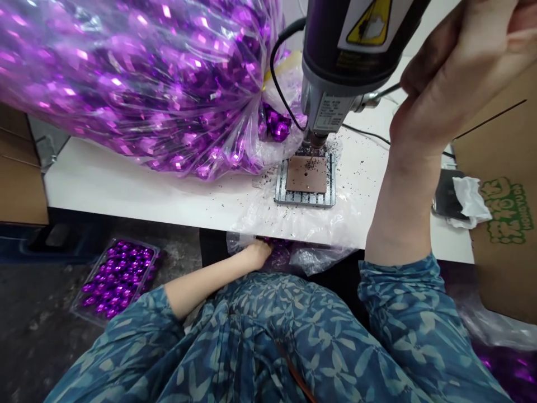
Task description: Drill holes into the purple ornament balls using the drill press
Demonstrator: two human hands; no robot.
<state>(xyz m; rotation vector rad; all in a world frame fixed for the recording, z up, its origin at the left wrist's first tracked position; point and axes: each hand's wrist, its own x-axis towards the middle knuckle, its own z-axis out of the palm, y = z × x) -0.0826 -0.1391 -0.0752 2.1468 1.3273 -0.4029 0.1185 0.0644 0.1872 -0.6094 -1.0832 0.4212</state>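
My right hand (461, 73) is raised at the upper right, closed around a feed lever (388, 90) on the side of a bench drill press (348, 61). Under its chuck (316, 139), a brown plate (306, 176) with a small dark hole lies on the slotted metal base (305, 200). Dark shavings are scattered over both. My left hand (258, 253) is down in my lap, below the table edge, its fingers curled among purple shiny pieces in a clear plastic bag (312, 259). The fingertips are hidden, so what they hold cannot be made out.
A big clear bag of shiny purple balls (159, 89) covers the left of the white table (104, 179). A clear tray of purple balls (117, 280) sits low at the left. At the right are a phone (447, 196), crumpled tissue (473, 198) and a cardboard box (503, 168).
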